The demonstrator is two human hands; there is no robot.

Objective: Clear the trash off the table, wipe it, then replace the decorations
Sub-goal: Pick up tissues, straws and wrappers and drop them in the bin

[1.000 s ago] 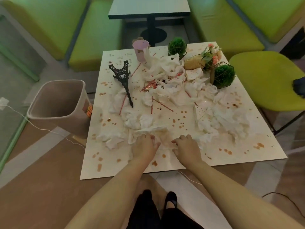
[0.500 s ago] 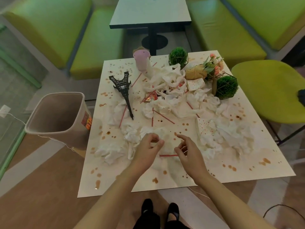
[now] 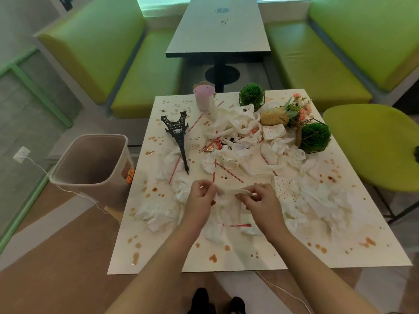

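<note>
Now both hands have risen off the table [image 3: 340, 252] at lower centre: the left hand [image 3: 200, 198] and right hand [image 3: 260, 201] pinch a crumpled tissue [image 3: 229, 191] stretched between them, above the scattered napkins [image 3: 158, 211].

green ball plants [image 3: 251, 96]: 2 | tower models [image 3: 178, 134]: 1 | pink cups [image 3: 203, 97]: 1 | bins [image 3: 90, 164]: 1 | flower bunches [image 3: 292, 111]: 1

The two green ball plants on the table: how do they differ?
The far ball plant stands at the table's back edge beside the pink cup; the near ball plant sits by the right edge, next to the flower bouquet. The near one looks larger in this view and has a brown stem showing. Both are round, green, and caged in dark wire frames.
</note>
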